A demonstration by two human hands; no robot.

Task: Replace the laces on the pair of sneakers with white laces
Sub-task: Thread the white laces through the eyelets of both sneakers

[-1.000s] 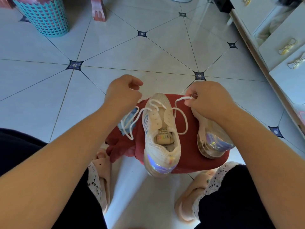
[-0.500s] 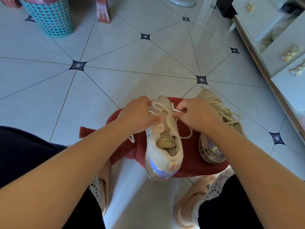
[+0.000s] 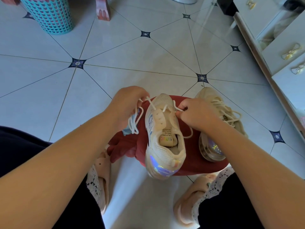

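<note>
1. A cream sneaker (image 3: 163, 141) sits with its heel toward the viewer on a red stool (image 3: 199, 134), between the person's knees. A second sneaker (image 3: 219, 116), laced in cream, lies just to its right.
2. The left hand (image 3: 127, 108) has its fingers (image 3: 142, 94) curled, pinching one end of the white lace (image 3: 133, 124). The right hand (image 3: 196, 114) pinches the other end beside the eyelets.
3. The lace looks light, soft and limp, and could slip back out of a hole. It is best held near its tip. The sneaker seems light and may shift when tugged.
4. Half a second earlier the hands met over the tongue. Now they have drawn apart, pulling the lace out to each side.
</note>
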